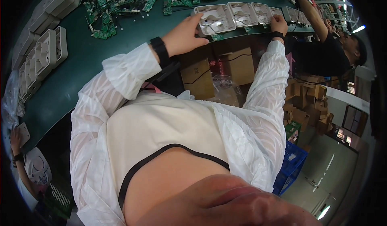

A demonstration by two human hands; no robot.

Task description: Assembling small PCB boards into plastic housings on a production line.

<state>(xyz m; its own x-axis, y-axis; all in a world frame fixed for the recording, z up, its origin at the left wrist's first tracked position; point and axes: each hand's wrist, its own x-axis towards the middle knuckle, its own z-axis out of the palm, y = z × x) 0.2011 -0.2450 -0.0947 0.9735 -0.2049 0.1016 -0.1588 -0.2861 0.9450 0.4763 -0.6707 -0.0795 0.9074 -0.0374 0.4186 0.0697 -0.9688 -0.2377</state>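
A row of white plastic housings lies along the front edge of the green table, open side up, with wires and small parts inside. My left hand rests against the left end of the nearest housing, its thumb and fingers spread apart. Farther right, the fingers of my right hand are bent closed at a smaller-looking housing in the row. What they pinch, if anything, is too small to make out. Small green circuit boards hang at the table edge below the housings, on thin wires.
Loose green circuit boards are heaped at the back of the table. More white housings are stacked at the left. Cardboard boxes stand under the edge. Co-workers are at the right and far left. A blue crate sits behind my right arm.
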